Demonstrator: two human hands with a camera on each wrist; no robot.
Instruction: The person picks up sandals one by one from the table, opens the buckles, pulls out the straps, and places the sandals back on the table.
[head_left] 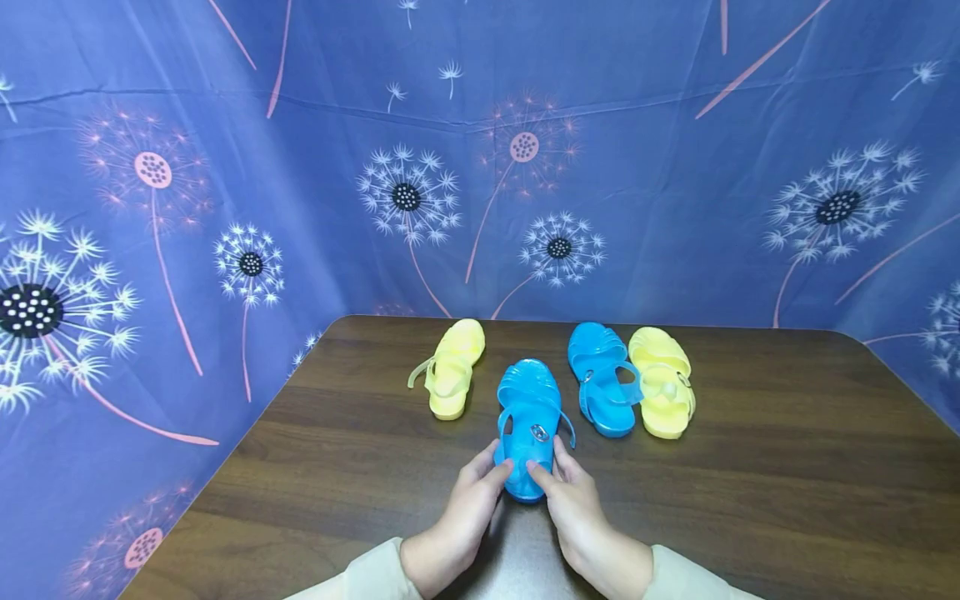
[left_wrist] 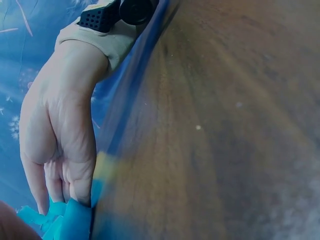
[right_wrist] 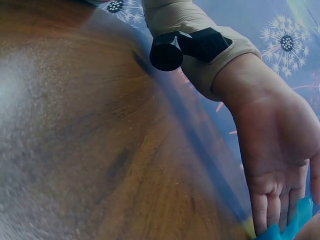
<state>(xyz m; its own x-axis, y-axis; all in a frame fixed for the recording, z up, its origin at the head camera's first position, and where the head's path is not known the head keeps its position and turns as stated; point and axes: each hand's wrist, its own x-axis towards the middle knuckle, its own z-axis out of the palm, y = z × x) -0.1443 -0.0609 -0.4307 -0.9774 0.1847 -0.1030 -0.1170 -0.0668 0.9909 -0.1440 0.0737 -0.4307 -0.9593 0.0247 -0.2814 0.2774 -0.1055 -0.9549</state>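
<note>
A blue sandal (head_left: 529,417) with a small metal buckle is at the middle of the table, toe pointing away. My left hand (head_left: 470,506) grips its heel end from the left, thumb on top of the sole. From the right, my right hand (head_left: 576,506) grips the same heel, its thumb also on top. In the left wrist view the blue sandal (left_wrist: 75,220) shows at the fingertips of the left hand (left_wrist: 65,130). The right wrist view has the right hand (right_wrist: 277,140) with its fingers at the blue sandal (right_wrist: 297,220).
Behind and to the right lies a second blue sandal (head_left: 606,383), touching or nearly touching a yellow sandal (head_left: 663,387). Another yellow sandal (head_left: 452,371) lies at the back left. A blue dandelion-print cloth (head_left: 637,167) hangs beyond the brown wooden table (head_left: 787,467).
</note>
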